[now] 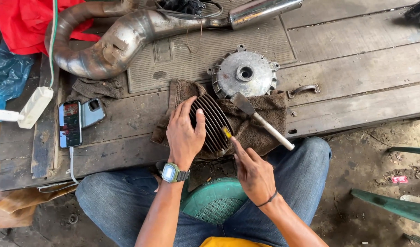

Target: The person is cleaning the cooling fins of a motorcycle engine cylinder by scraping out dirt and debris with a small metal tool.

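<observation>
Left hand (186,132) lay flat, fingers spread, pressing finned engine part (214,122) on brown rag (258,121). Right hand (252,170) pinched small yellow-handled tool (226,133), tip at fins. Fins ran away from body, slightly to right. Part lay between both hands, left one nearer. Scraper (260,120) rested just beyond right hand, round metal hub (244,73) farther.
</observation>
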